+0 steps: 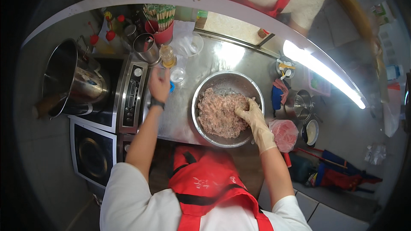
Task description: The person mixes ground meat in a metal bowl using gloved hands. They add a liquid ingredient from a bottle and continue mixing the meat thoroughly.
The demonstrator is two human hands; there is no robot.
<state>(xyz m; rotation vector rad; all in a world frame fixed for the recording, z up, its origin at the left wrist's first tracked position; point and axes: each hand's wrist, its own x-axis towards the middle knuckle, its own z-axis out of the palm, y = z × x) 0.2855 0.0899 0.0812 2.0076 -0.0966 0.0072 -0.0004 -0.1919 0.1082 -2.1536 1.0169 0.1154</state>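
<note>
A wide stainless steel bowl (195, 110) stands on the counter in front of me, with a mass of pinkish minced meat (218, 115) in it. My right hand (252, 115) wears a pale rubber glove and grips the meat at the bowl's right side; its fingertips are partly hidden. Bare and slightly blurred, my left hand (159, 85) reaches over the counter on the left. Just beyond its fingers is a small clear jar (167, 54) with yellowish contents. Beside that hand lie a small clear round container (177, 74) and a blue lid (172, 86), which the hand partly covers.
On the left, a tall steel pot (93, 83) stands on an induction cooker (130, 99). Behind it are squeeze bottles (96, 40), a steel canister (146, 48) and a red tub (165, 35) of chopsticks. A pink plastic bag (283, 134) and steel pots (298, 104) stand right.
</note>
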